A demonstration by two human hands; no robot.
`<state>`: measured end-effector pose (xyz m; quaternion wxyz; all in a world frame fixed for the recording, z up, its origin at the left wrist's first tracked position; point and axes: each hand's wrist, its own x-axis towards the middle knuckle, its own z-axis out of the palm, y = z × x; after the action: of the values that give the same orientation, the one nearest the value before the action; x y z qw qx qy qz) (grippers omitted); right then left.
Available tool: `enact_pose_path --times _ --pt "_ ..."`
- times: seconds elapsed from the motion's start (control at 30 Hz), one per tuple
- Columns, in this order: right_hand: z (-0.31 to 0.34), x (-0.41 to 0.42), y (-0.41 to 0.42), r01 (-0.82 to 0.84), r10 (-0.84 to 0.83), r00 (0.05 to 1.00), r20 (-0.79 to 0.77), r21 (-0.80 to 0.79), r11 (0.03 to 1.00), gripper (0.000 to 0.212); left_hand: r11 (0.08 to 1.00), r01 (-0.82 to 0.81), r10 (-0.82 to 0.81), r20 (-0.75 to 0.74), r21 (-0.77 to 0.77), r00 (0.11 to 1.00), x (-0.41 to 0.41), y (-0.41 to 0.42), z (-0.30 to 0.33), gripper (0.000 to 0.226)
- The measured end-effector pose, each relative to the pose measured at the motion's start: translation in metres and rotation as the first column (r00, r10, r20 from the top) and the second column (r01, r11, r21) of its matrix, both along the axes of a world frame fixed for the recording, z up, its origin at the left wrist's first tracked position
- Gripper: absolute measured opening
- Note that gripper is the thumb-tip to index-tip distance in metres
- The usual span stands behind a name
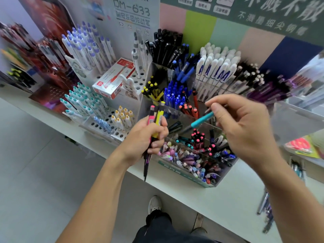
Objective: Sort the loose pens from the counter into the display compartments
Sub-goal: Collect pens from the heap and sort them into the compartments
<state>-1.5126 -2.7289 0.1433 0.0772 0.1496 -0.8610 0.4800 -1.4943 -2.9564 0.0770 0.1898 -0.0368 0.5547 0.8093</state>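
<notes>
My left hand (149, 137) grips a small bunch of pens upright in front of the display: a pink pen (151, 117), a yellow pen (159, 118) and a dark one whose tip points down past the counter edge. My right hand (243, 125) pinches a teal pen (201, 121) at its upper end, and the pen slants down to the left over the clear acrylic display compartments (192, 178). Those compartments hold teal-capped, pink-capped, blue, orange and pastel pens.
A white perforated stand (98, 127) at the left carries teal, yellow and purple-capped pens and a red-and-white pen box (114, 78). Black, blue and white pens fill racks at the back. Loose pens (264, 206) lie on the counter at the right. My shoe (154, 204) shows below.
</notes>
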Motion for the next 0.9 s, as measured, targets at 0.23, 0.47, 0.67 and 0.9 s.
enact_pose_path --times 0.23,0.47,0.67,0.9 --pt "-0.020 0.006 0.013 -0.234 0.193 0.971 0.139 0.425 0.875 0.027 0.836 0.432 -0.468 -0.028 -0.338 0.883 0.016 0.018 0.003 0.032" --pt "-0.022 0.003 0.013 -0.335 0.279 0.937 0.213 0.314 0.888 0.013 0.844 0.424 -0.434 0.046 -0.328 0.899 0.018 0.026 0.003 0.006" --pt "-0.012 -0.006 0.019 -0.438 0.362 0.890 0.276 0.300 0.848 0.012 0.875 0.400 -0.413 0.012 -0.272 0.911 0.016 0.037 0.011 0.019" --pt "0.007 -0.011 0.057 -0.198 0.194 0.940 0.282 -0.012 0.980 0.010 0.925 0.258 -0.287 -0.069 -0.278 0.955 0.006 0.031 0.017 0.024"
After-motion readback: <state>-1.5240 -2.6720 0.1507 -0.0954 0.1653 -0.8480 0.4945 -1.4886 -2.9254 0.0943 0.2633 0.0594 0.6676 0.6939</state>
